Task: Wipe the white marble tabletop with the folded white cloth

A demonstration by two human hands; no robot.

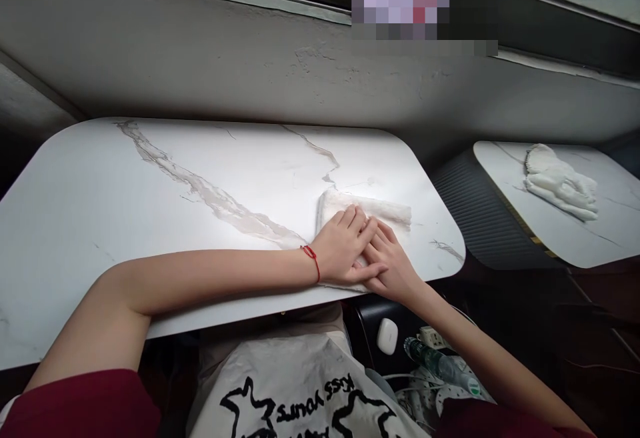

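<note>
the person sits at a white marble counter [150, 185] and presses a folded white towel [373, 210] flat near its front right edge. the left hand [345, 245] lies palm down with the fingers stretched and close together, and its fingertips rest on the near part of the towel. the right hand [393, 268] is also flat, pushed against the left one, partly under its fingers, so both hands hold the cloth down together; it looks like this keeps the fold from opening. a red string bracelet [313, 259] is on the left wrist. on the second counter [575, 238] at the right lies another crumpled white towel [560, 181], apart from everything. below, near the lap, a plastic bottle [440, 365] lies on its side; i cannot tell what is inside it
</note>
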